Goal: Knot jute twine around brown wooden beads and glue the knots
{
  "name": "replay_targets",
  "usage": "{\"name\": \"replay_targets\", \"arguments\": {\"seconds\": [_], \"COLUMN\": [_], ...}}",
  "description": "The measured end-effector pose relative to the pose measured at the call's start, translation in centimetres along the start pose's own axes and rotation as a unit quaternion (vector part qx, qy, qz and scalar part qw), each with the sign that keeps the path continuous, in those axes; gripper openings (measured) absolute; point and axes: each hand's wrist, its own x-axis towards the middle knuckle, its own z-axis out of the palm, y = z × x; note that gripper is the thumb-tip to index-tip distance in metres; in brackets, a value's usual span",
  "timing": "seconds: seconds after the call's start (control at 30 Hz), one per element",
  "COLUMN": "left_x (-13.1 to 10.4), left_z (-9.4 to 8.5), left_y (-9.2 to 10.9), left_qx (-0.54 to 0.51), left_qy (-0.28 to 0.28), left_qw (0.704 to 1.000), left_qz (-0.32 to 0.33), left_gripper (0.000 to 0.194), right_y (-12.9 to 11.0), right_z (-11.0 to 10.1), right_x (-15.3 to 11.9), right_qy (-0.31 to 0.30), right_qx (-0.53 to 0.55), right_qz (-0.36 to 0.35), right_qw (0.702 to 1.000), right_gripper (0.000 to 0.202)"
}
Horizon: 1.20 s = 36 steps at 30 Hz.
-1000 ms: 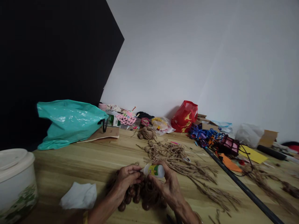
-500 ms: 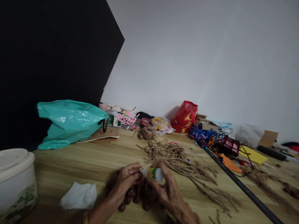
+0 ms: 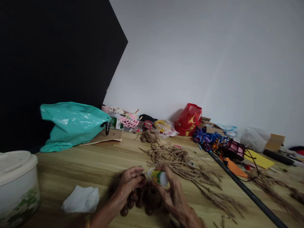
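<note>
My right hand (image 3: 174,196) is closed round a small white bottle (image 3: 157,177) with a yellow and green label. The bottle lies nearly level, its narrow end pointing left toward my other hand. My left hand (image 3: 127,186) has its fingers bent and pressed on part of a brown beaded cord piece (image 3: 142,193). Round dark brown beads (image 3: 124,210) hang below and between both hands, close to the wooden table (image 3: 95,164). What lies right under my left fingertips is too small to make out.
Tangled brown cord (image 3: 168,155) lies beyond my hands. A white tissue (image 3: 81,199) and lidded tub (image 3: 19,186) are at left. Behind stand a teal bag (image 3: 73,125) and red bag (image 3: 188,120). A black rod (image 3: 247,190) crosses the right side.
The bottle in my right hand has moved slightly to the right, away from my left fingertips. My left hand has barely moved. The view has shifted a little.
</note>
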Motion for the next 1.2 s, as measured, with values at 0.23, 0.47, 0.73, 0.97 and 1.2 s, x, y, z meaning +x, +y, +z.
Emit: {"name": "replay_targets", "arguments": {"seconds": [0.23, 0.47, 0.73, 0.97, 1.2], "left_x": [0.1, 0.2, -0.6, -0.8, -0.6], "left_z": [-0.1, 0.2, 0.4, 0.6, 0.5], "left_y": [-0.2, -0.2, 0.9, 1.4, 1.0], "left_qx": [0.005, 0.004, 0.036, 0.054, 0.029], "left_qy": [-0.006, -0.017, -0.02, -0.025, -0.039], "left_qw": [1.0, 1.0, 0.999, 0.998, 0.999], "left_qz": [0.023, 0.016, 0.01, -0.003, -0.006], "left_gripper": [0.043, 0.039, 0.04, 0.039, 0.039], "right_y": [-0.3, 0.0, -0.5, -0.8, 0.3], "right_z": [0.1, 0.7, -0.4, -1.7, -0.8], "right_x": [0.1, -0.4, 0.4, 1.3, 0.7], "right_qy": [-0.02, -0.015, -0.008, 0.017, 0.002], "right_qx": [0.02, 0.023, 0.002, 0.027, 0.009], "right_qz": [0.029, 0.011, 0.022, 0.035, 0.023], "right_qw": [0.999, 1.0, 1.0, 0.999, 1.0], "right_gripper": [0.02, 0.019, 0.018, 0.013, 0.02]}}
